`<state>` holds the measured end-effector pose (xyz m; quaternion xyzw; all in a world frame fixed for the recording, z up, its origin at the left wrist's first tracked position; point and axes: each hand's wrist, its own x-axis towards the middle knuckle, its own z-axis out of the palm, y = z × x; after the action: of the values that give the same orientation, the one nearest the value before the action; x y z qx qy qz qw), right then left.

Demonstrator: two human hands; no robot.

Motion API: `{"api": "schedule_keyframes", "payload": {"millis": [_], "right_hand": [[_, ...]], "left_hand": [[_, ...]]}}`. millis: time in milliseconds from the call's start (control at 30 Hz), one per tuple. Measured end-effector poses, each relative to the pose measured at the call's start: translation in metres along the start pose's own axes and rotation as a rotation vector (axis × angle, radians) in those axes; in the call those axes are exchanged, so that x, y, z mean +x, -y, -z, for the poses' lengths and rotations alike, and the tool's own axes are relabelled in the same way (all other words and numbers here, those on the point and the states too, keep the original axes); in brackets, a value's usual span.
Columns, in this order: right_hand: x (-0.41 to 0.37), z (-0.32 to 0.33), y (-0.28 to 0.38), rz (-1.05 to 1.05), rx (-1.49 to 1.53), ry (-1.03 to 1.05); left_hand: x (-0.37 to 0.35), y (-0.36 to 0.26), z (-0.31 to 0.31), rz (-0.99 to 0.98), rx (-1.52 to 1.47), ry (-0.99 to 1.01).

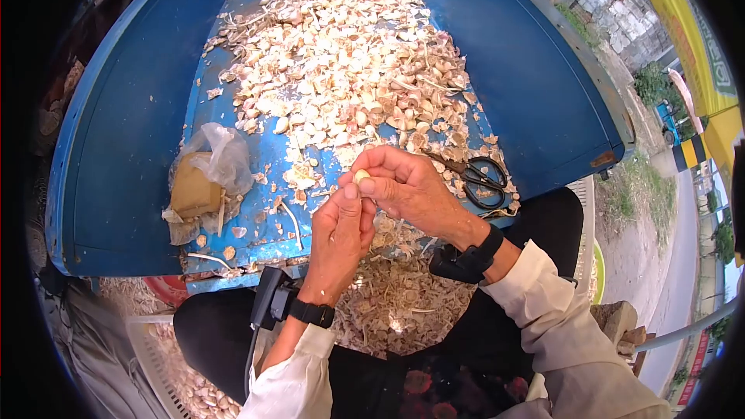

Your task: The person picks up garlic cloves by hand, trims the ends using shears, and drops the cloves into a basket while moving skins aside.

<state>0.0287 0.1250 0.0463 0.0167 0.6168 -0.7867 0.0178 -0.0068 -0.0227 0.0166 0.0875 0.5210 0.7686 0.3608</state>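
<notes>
Both hands meet above the near edge of a blue truck-like bed [155, 93]. My left hand [339, 225] and my right hand [407, 188] pinch one pale garlic clove [362, 176] between their fingertips. Beyond them lies a wide heap of garlic cloves and skins [341, 70]. Black-handled scissors [485, 178] rest on the bed just right of my right hand, their blades partly hidden among the skins.
A clear plastic bag [225, 157] with a tan block [192, 190] lies at the left. Tall blue side walls flank the bed. Peelings [403, 302] cover the ground between my knees. A white crate [190, 376] of cloves stands at lower left.
</notes>
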Motion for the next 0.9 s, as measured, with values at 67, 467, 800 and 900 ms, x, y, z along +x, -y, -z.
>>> {"api": "schedule_keyframes", "payload": {"millis": [67,467,800,900], "right_hand": [[0.0,-0.005,-0.011,0.005,0.117,-0.086],[-0.007,0.009,-0.008,-0.083,0.783,-0.118],[0.064,0.116,-0.004,0.145,-1.101,-0.407],[0.076,0.117,-0.016,0.082,-1.361,-0.289]], "left_hand": [[-0.002,0.0,-0.003,-0.015,-0.058,0.007],[-0.011,-0.016,-0.014,-0.322,0.178,-0.018],[0.0,-0.007,-0.009,0.043,-0.056,-0.133],[0.006,0.0,0.0,0.058,-0.139,-0.065]]}}
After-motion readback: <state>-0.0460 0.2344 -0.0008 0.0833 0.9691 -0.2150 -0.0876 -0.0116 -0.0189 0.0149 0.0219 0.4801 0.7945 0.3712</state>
